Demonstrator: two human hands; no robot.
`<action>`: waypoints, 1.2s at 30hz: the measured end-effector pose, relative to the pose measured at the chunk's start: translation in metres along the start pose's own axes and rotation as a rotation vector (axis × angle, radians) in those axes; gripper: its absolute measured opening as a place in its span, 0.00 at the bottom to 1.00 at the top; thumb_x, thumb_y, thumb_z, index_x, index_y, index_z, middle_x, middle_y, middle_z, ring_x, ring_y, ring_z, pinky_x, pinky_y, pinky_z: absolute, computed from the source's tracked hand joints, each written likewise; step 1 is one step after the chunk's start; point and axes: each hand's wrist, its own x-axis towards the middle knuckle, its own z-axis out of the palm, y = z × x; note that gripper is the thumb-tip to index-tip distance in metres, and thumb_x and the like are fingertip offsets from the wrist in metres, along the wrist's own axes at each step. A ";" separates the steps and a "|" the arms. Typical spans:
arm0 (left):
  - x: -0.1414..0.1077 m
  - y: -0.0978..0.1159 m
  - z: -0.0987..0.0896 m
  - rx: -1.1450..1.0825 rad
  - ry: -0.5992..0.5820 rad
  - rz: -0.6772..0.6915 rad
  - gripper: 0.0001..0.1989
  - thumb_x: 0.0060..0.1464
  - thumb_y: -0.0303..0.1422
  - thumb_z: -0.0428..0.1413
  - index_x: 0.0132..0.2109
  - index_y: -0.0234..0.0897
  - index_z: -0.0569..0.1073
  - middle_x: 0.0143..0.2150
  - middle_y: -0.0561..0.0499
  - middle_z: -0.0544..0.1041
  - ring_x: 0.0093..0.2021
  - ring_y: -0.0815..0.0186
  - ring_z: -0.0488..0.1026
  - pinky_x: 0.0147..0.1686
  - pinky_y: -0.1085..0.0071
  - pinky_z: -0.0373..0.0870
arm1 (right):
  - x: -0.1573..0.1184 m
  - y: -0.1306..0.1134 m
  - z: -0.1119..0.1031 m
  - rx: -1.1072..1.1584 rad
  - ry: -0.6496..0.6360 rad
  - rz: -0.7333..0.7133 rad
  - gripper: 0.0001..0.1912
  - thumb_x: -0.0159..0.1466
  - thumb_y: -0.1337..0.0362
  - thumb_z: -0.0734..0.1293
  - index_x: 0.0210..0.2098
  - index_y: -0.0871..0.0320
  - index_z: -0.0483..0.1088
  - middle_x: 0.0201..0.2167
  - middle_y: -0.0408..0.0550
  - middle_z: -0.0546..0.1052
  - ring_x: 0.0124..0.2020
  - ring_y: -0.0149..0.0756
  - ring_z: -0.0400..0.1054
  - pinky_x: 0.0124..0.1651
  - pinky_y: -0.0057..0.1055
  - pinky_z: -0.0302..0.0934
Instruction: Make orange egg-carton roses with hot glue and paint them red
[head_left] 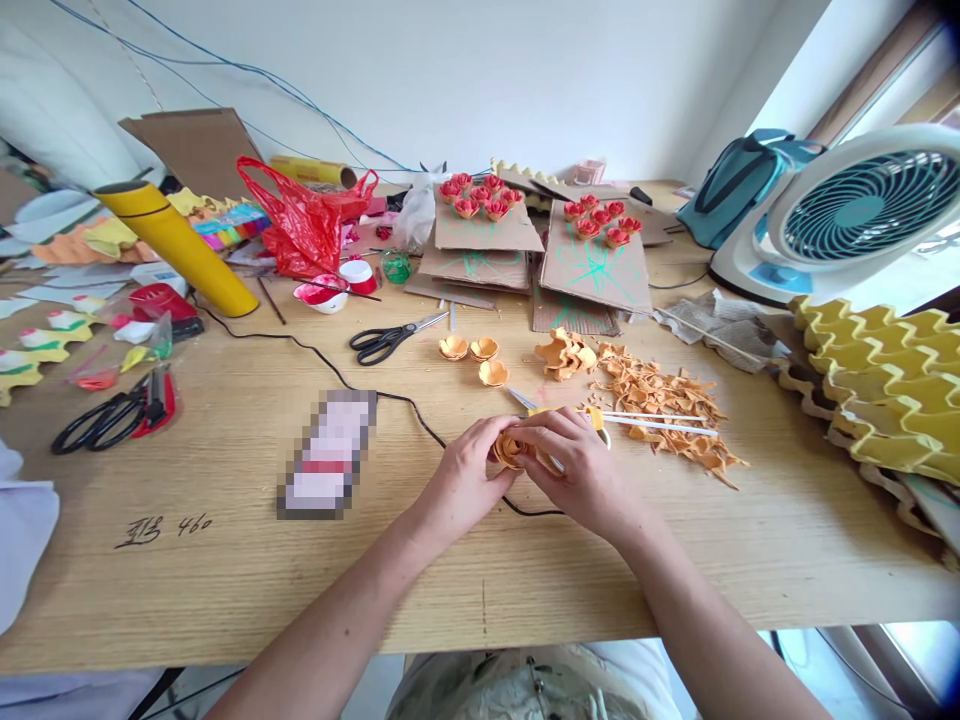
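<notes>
Meeting over the near middle of the table, both hands pinch one orange paper flower between them: the left hand cups it from the left, the right hand folds over it from the right, fingertips touching its petals. A black cable runs under the hands. Just beyond lie three finished orange flowers, with a heap of orange scraps and white sticks to the right. Black scissors rest further left. Farther back, cardboard sheets carry red flowers, beside a red plastic bag, a yellow tube and a white fan.
</notes>
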 end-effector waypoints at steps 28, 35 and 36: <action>0.001 -0.003 -0.001 -0.187 -0.064 -0.177 0.24 0.50 0.22 0.63 0.55 0.39 0.74 0.51 0.46 0.82 0.48 0.59 0.81 0.48 0.66 0.79 | 0.000 0.003 0.003 0.038 0.010 0.043 0.13 0.70 0.67 0.68 0.53 0.49 0.77 0.44 0.51 0.80 0.43 0.42 0.74 0.47 0.40 0.66; 0.000 -0.008 0.004 -0.257 -0.071 -0.209 0.22 0.51 0.27 0.64 0.55 0.39 0.75 0.51 0.46 0.83 0.49 0.59 0.81 0.47 0.66 0.78 | 0.001 0.003 0.004 0.074 -0.001 0.050 0.10 0.70 0.68 0.69 0.48 0.49 0.79 0.43 0.50 0.80 0.42 0.41 0.74 0.47 0.39 0.66; -0.001 -0.009 0.004 -0.271 -0.071 -0.220 0.23 0.51 0.27 0.64 0.55 0.39 0.75 0.51 0.47 0.83 0.49 0.59 0.81 0.47 0.67 0.78 | 0.001 0.004 0.004 0.076 -0.006 0.053 0.10 0.70 0.68 0.69 0.48 0.50 0.79 0.43 0.50 0.81 0.42 0.41 0.74 0.48 0.39 0.66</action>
